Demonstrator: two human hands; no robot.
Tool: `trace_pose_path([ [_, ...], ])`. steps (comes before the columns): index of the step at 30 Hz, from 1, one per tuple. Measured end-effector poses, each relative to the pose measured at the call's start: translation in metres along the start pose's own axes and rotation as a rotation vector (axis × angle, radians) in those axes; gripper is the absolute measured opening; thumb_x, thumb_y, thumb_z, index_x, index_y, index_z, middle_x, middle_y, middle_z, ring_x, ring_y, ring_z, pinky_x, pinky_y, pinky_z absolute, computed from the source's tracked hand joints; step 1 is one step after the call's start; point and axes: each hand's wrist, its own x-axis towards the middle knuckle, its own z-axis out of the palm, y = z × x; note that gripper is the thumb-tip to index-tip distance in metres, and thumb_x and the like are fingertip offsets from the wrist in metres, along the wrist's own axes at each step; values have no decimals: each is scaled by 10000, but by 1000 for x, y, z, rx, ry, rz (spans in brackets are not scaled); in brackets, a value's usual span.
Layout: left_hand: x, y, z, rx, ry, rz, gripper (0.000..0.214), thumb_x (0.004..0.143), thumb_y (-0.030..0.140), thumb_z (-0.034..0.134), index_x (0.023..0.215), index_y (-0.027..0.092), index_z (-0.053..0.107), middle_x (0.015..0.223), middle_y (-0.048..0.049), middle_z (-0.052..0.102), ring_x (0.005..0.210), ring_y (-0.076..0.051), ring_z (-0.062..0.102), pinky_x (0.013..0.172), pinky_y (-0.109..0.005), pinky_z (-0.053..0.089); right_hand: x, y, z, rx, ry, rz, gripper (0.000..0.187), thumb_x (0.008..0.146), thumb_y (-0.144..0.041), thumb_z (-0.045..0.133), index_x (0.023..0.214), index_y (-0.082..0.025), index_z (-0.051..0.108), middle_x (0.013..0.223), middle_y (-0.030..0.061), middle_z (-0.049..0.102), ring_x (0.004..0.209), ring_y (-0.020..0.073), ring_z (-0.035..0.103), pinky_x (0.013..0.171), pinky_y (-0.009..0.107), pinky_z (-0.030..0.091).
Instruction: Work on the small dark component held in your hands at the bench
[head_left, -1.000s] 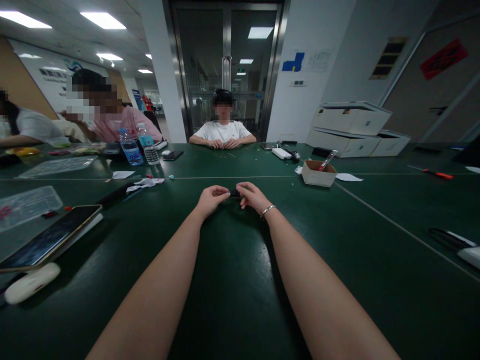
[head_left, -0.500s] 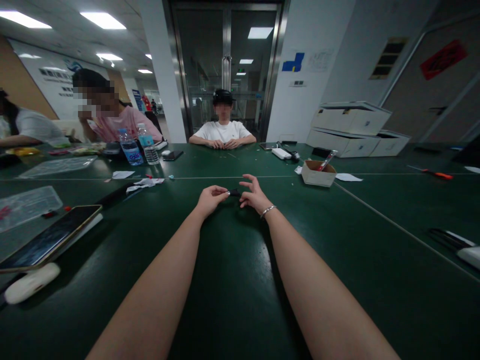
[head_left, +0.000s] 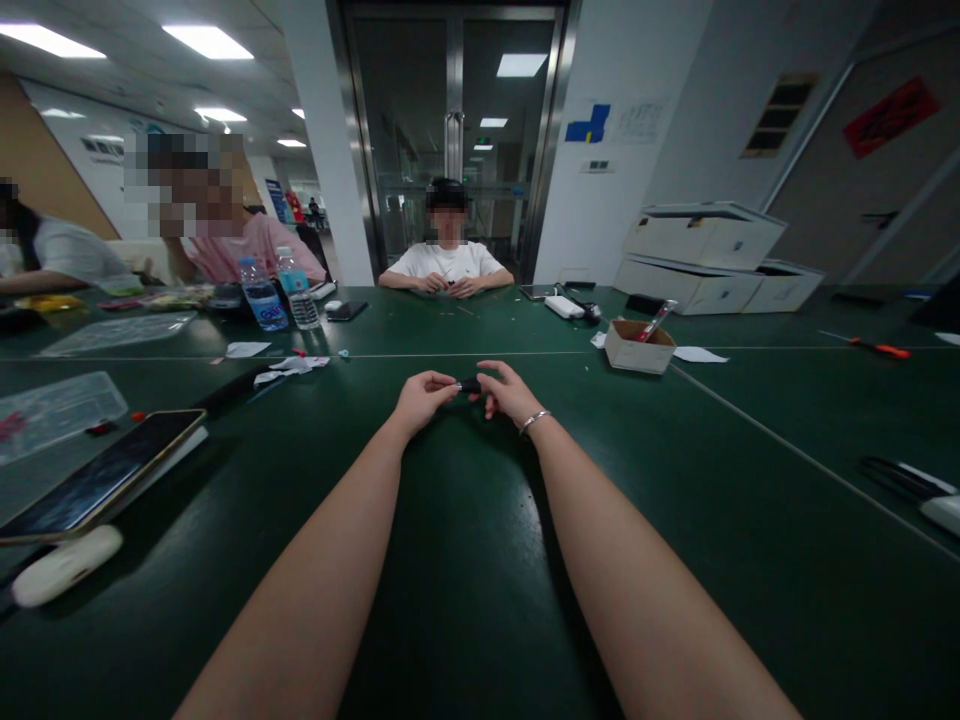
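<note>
My left hand (head_left: 424, 404) pinches a small black piece with a silver end (head_left: 469, 385) between thumb and fingertips, holding it just above the green table (head_left: 465, 560). The silver end is on the left-hand side, and the black part points right. At that black end, my right hand (head_left: 511, 393) has its thumb and index finger drawn in around the tip, while its other fingers curl below. The right fingertips partly cover the piece, so its exact kind cannot be made out. A silver bracelet (head_left: 535, 422) circles my right wrist.
On the left lie a phone (head_left: 105, 470), a white rounded object (head_left: 67, 568) and a clear plastic box (head_left: 64, 412). Two bottles (head_left: 262, 296) stand further back. A small open box (head_left: 639, 350) sits right of my hands. Across the table sits a person (head_left: 448, 262).
My right hand's raised, spread fingers have come down and closed in on the black end. My left hand has stayed nearly still. The person opposite has shifted their hands slightly.
</note>
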Motion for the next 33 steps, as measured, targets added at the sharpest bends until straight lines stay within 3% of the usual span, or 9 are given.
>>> trace_pose_path([
  [4,0,0,0,-6,4,-7,329,561,272,782,817,122,639,746,-49,670,715,-143,626,762,-331,498,-2,-2,0,36,-20,-53,394,726,-190,566,1107,-261,499,1118,48,577,428,21,527,409,203,516],
  [7,1,0,0,-6,10,-14,320,568,267,777,817,122,638,747,-48,671,712,-139,624,757,-323,496,-2,-2,0,4,-13,-18,323,761,-242,548,1082,-213,523,979,53,615,380,21,488,369,198,494],
  [12,3,-3,0,6,18,-9,326,568,280,775,820,124,638,747,-49,670,715,-143,625,747,-321,497,1,1,0,26,-31,-51,487,713,-152,588,1169,-274,470,1037,31,602,417,19,528,409,189,517],
  [15,3,-4,0,-3,15,-5,334,560,281,777,817,123,633,761,-49,671,732,-144,627,756,-318,495,3,3,0,3,-1,4,380,785,-265,562,1152,-215,473,882,38,630,376,29,500,370,186,496],
  [17,3,-4,0,1,14,-6,326,561,274,775,812,122,633,755,-47,669,721,-140,624,752,-315,493,3,3,0,-26,-17,-26,361,776,-237,566,1126,-212,484,901,43,639,363,23,481,346,173,475],
  [20,3,-4,0,-5,15,-10,313,569,266,771,810,120,634,745,-47,666,709,-134,622,753,-312,491,1,2,0,18,-24,-65,485,720,-146,571,1168,-287,450,1085,36,596,416,26,533,396,193,515],
  [25,3,-4,0,-20,19,-5,316,566,266,778,808,123,634,746,-51,670,720,-143,627,755,-325,494,-2,-1,0,8,-11,1,423,756,-232,558,1162,-243,438,943,39,626,374,27,493,366,192,493],
  [29,2,-2,0,-27,22,-12,306,569,256,775,802,119,631,728,-47,667,715,-141,628,758,-324,496,-1,-1,-1,42,-26,-70,631,670,-131,592,1227,-325,368,1098,26,591,421,23,536,417,200,523],
  [33,2,-2,0,-40,15,-14,303,571,257,773,801,119,631,731,-46,667,713,-138,628,766,-322,496,1,1,-1,20,-9,-4,443,768,-236,555,1190,-245,422,875,24,633,367,42,504,381,212,503],
])
